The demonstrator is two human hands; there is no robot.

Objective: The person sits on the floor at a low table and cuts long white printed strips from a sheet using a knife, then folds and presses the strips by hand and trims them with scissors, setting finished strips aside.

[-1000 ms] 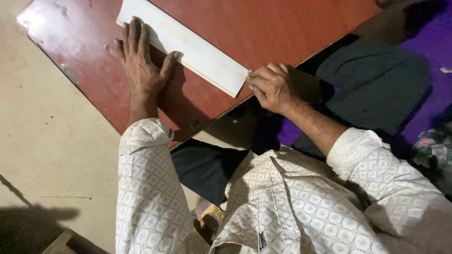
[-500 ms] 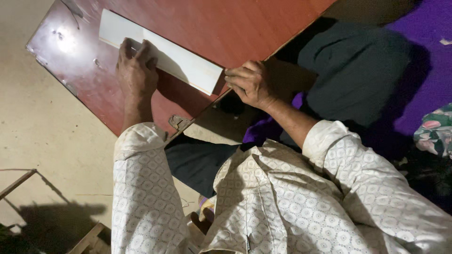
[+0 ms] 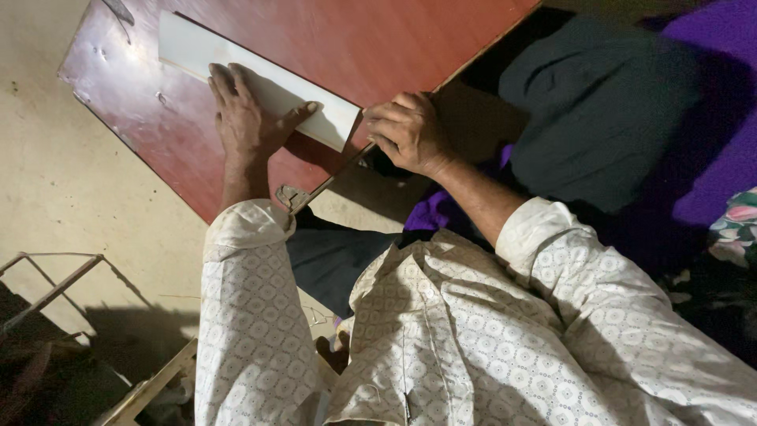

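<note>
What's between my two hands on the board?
In the head view, the near end of the white strip lies between left hand and right hand.

The left hand [image 3: 246,122] presses flat on a white strip [image 3: 260,79] lying on a reddish board [image 3: 378,39], the right hand [image 3: 406,132] at its end.

Left hand [image 3: 246,122] lies flat on the white strip [image 3: 260,79] and hides its middle; strip's near end tucked behind right hand [image 3: 406,130], so contact there cannot be told. Reddish-brown board [image 3: 378,39] cut off by the frame's top edge, far extent unseen. Dark metal object [image 3: 118,9] at upper left clipped by the top edge, kind unclear; lower left corner too dark to read.
</note>
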